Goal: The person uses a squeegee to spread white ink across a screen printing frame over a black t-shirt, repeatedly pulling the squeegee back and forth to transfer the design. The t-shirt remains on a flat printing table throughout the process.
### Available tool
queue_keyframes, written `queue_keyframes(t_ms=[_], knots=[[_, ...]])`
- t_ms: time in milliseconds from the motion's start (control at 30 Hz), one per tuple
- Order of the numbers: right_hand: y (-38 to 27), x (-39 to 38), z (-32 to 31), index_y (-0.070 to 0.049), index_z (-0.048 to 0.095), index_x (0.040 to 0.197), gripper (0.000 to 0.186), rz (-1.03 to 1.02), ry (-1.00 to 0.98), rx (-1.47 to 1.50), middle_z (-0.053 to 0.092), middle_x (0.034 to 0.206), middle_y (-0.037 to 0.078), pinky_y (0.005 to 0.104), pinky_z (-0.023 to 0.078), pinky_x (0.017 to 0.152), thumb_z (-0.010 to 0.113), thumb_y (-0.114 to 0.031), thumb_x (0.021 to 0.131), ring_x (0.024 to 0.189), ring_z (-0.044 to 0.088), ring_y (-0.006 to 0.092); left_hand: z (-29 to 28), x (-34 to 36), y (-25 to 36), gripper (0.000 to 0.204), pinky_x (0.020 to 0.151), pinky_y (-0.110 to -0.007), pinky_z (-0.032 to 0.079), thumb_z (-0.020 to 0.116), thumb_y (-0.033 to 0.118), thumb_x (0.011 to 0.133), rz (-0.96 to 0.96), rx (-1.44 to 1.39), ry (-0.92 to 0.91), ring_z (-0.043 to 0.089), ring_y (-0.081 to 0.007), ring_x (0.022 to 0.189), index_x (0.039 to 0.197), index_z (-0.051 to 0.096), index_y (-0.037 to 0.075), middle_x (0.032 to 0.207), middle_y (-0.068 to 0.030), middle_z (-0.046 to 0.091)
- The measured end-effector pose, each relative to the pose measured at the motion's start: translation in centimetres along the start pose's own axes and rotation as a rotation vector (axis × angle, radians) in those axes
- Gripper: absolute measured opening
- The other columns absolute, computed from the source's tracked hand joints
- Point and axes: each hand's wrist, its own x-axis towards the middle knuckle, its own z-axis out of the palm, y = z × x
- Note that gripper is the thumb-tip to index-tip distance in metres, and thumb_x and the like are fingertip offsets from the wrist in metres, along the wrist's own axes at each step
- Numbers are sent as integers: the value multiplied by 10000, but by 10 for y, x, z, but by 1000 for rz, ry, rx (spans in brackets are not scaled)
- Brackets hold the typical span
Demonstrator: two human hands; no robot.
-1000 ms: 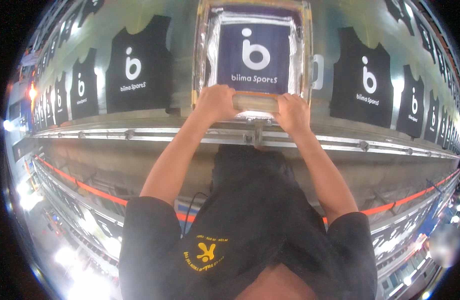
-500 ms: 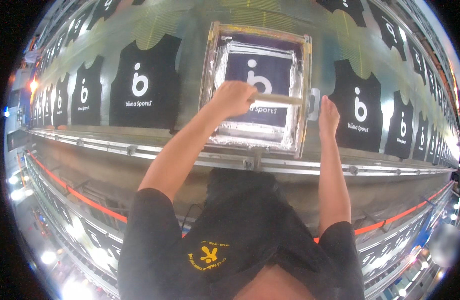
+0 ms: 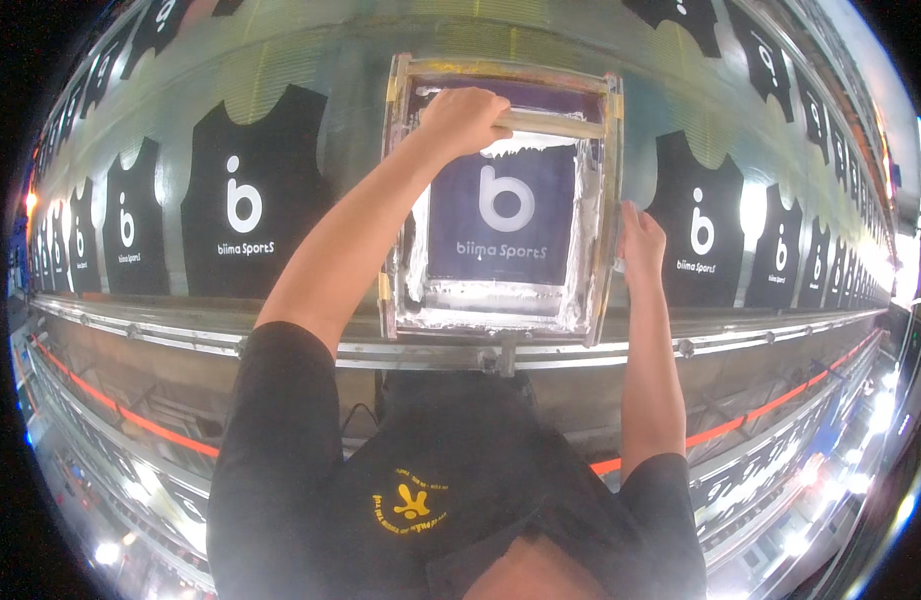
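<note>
Long grey-green table (image 3: 365, 130), seen from above through a curved lens. Rows of black sleeveless garment pieces, each with a white rounded emblem and a line of lettering, run along it; the nearest lie flat to the left (image 3: 215, 195) and right (image 3: 698, 235) of a rectangular frame with yellowish tape on its rim (image 3: 505, 69). The frame sits in the middle of the table's near side, around a dark blue panel (image 3: 450, 200) showing a pale emblem and lettering. Thick white ink (image 3: 530, 142) streaks the panel's borders. The person's left forearm crosses the frame's left rim and hides part of it.

The left hand (image 3: 463, 120) is curled around the left end of a pale tan, straight squeegee bar (image 3: 558, 125), which lies crosswise near the frame's far end, with ink along its near side. The right hand (image 3: 642, 243) is at the frame's outer right side, fingers partly bent; whether they grasp it or only rest there cannot be told.

Between bar and far rim is a narrow strip; toward the person the panel is uncovered down to the inked near border. Bare table separates frame and left garment. A silvery metal rail (image 3: 420, 353) edges the table just below the frame.
</note>
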Motion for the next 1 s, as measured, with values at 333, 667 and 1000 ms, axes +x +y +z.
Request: queue_keyframes(t_ms=[333, 667, 1000], knots=[[-18, -12, -8, -64, 651, 825, 387, -155, -31, 45, 450, 594, -59, 295, 297, 447, 748, -354, 1062, 479, 396, 62, 40, -134, 50, 321, 842, -469, 628, 792, 466, 956, -16, -45, 90, 774, -300, 976, 1151, 818, 212, 1048, -56, 807], [-29, -24, 12, 8, 737, 1352, 422, -488, 107, 65, 730, 1371, 126, 365, 526, 1030, 745, -283, 1046, 1176, 676, 215, 121, -306, 97, 514, 1031, -408, 601, 808, 177, 860, 138, 17, 380, 697, -247, 1270, 1362, 701, 157, 1376, -11, 727], [-8, -126, 248, 3, 737, 1308, 334, -490, 124, 43, 749, 1213, 98, 314, 538, 927, 729, -218, 1058, 1053, 678, 167, 17, -407, -99, 462, 1006, -458, 587, 722, 46, 836, -39, -60, 141, 706, -282, 1252, 1293, 755, 105, 1353, -59, 759]])
